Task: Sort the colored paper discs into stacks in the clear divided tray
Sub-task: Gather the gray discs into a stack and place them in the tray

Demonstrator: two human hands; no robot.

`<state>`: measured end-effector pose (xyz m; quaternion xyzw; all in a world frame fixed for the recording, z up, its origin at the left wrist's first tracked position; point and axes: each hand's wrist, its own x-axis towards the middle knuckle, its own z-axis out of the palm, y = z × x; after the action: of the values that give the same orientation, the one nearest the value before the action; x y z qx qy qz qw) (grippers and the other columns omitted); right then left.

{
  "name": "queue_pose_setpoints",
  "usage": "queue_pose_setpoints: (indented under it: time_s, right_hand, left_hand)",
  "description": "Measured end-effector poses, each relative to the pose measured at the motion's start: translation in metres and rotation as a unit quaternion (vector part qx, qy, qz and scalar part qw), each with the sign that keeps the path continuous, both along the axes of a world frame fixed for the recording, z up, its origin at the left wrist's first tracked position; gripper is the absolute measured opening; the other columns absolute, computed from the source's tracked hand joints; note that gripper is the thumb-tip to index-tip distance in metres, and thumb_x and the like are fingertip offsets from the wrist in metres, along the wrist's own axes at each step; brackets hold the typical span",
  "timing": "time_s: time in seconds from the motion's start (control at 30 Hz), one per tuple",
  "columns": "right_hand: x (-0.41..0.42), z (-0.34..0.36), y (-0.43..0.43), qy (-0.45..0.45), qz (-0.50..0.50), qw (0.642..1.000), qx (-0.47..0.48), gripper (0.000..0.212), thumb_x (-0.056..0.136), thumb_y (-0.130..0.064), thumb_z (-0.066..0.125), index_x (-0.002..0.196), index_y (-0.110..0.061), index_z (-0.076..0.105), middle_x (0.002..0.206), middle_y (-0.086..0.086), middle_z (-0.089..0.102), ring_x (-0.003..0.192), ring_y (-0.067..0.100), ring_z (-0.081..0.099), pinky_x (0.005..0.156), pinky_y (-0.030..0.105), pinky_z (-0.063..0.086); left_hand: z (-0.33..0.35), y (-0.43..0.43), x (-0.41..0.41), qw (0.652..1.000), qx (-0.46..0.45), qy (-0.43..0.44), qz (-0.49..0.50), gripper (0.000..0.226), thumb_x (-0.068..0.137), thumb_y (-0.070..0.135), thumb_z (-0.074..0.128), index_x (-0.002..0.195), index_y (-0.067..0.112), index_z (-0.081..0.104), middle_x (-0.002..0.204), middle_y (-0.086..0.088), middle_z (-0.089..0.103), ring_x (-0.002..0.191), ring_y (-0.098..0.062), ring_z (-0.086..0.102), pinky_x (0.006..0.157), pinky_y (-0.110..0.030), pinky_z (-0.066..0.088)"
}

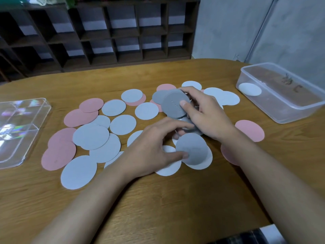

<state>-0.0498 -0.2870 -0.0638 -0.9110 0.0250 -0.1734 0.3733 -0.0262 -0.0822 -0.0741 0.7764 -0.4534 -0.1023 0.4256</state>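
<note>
Many paper discs lie scattered on the wooden table (158, 199): pink discs (59, 155), pale blue-grey discs (91, 136) and white discs (228, 97). My right hand (205, 113) holds a small stack of dark grey discs (173, 105) tilted above the pile, thumb on its face. My left hand (154, 148) rests on the pile, its thumb and fingers pinching another dark grey disc (193, 148) that lies on white ones. The clear divided tray (26, 138) sits at the left edge, apart from both hands.
A clear plastic tub (284, 110) stands at the right with one white disc (249, 88) inside. A dark wooden cubby shelf (105, 32) runs behind the table. The table's front edge lies near the lower right.
</note>
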Motion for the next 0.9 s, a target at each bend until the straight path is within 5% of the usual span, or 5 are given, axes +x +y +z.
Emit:
queue_pose_setpoints:
  time_s: [0.2,0.5,0.6,0.73,0.9]
  right_hand:
    - [-0.001,0.002,0.002,0.0,0.004,1.0,-0.002,0.031,0.104,-0.026,0.051,0.135,-0.031,0.055,0.1,0.0,0.068,0.084,0.017,0.062,0.076,0.035,0.051]
    - [-0.004,0.003,0.007,0.022,0.035,0.998,0.045,0.04,0.108,-0.022,0.047,0.145,-0.035,0.051,0.103,-0.026,0.058,0.088,-0.001,0.057,0.072,0.006,0.045]
    - [-0.005,0.002,0.01,0.04,0.053,0.995,0.071,0.041,0.108,-0.021,0.045,0.146,-0.035,0.051,0.104,-0.017,0.056,0.089,0.003,0.055,0.071,0.009,0.045]
    - [-0.006,0.001,0.014,0.026,0.072,0.996,0.054,0.04,0.109,-0.021,0.042,0.144,-0.035,0.054,0.096,-0.017,0.058,0.084,0.01,0.057,0.072,0.021,0.05]
    - [-0.007,-0.003,0.021,0.026,0.093,0.995,-0.002,0.045,0.107,-0.019,0.036,0.149,-0.03,0.049,0.101,-0.028,0.054,0.091,0.0,0.054,0.076,0.011,0.042]
  left_hand:
    - [-0.001,0.006,0.007,0.981,-0.097,0.161,0.042,0.042,0.092,0.002,0.077,0.125,0.028,0.071,0.1,-0.007,0.068,0.083,-0.018,0.063,0.078,-0.028,0.053]
    - [0.004,0.013,0.024,0.958,-0.168,0.15,0.176,0.034,0.092,0.001,0.076,0.12,0.02,0.071,0.087,-0.005,0.073,0.076,-0.009,0.067,0.076,-0.017,0.053]
    - [0.003,0.014,0.026,0.954,-0.177,0.121,0.21,0.033,0.092,0.003,0.076,0.12,0.02,0.071,0.089,-0.005,0.072,0.076,-0.005,0.065,0.07,-0.012,0.049]
    - [0.002,0.014,0.023,0.948,-0.19,0.071,0.247,0.03,0.093,0.009,0.078,0.119,0.022,0.071,0.097,0.001,0.071,0.088,-0.005,0.067,0.069,-0.013,0.049]
    - [-0.001,0.015,0.023,0.949,-0.165,0.056,0.262,0.035,0.096,0.016,0.076,0.128,0.026,0.068,0.124,0.015,0.072,0.117,0.001,0.067,0.081,-0.017,0.058]
